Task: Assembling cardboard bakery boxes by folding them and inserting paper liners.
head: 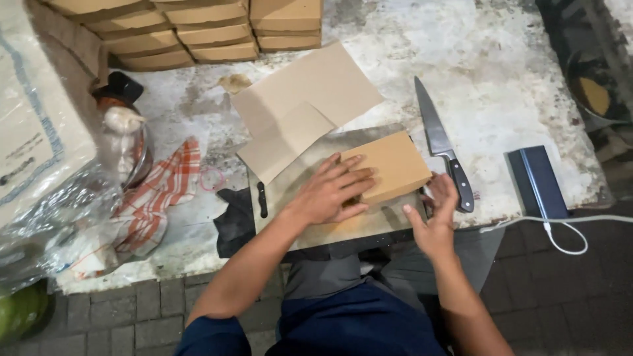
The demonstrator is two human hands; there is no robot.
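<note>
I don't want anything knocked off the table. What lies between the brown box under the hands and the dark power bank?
In the head view, a kitchen knife lies between the box and power bank.

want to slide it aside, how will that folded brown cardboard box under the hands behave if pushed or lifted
The cardboard box probably slides easily: it sits flat on a smooth board. It looks thin-walled, so likely light and apt to dent if squeezed. The left hand lies flat on top and the right hand touches its near end.

The small box (393, 165) is plain light brown. Left of it lies a cloth (160, 191) with orange-red and white checks. Right of the box, the knife (440, 142) has a black handle, and further right the power bank (537, 181) is dark blue with a white cable (560, 231).
</note>
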